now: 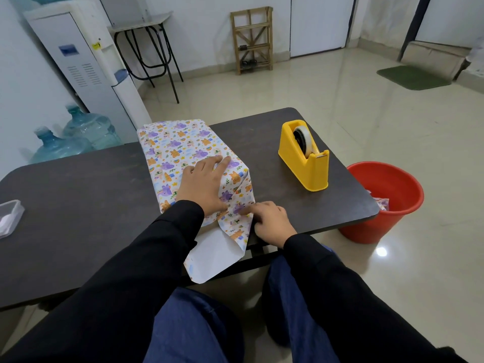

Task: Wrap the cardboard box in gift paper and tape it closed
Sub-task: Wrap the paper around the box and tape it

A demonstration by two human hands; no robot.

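**Knees under the table, both hands on the fold**

Jeans (pixel 188 323) and black sleeves (pixel 146 252) are closest to me, and my hands reach out from them.

My left hand (pixel 203 186) lies flat with straight fingers on top of the gift paper (pixel 178 148). I press down so the paper stays tight and the parcel does not slide. The cardboard box is under that palm, hidden inside the paper, so I cannot see any of it.

My right hand (pixel 269 221) sits just beside the near right corner of the parcel. Its fingers are bent and one fingertip touches the paper at the side fold. I cannot tell if it pinches the paper or only pushes it in. I think I am making the end fold sharp.

Below both hands, a loose flap (pixel 212 255) hangs over the table (pixel 78 205) edge toward my lap, white side up. It has no tape yet, so this end is not closed.

Past my right hand stands the yellow tape holder (pixel 306 158), near enough to reach while the left hand holds the fold. Farther right, on the floor, is a red bucket (pixel 385 203), maybe for scraps. Far off to the left of my left hand is a clear plastic tub (pixel 9 217).
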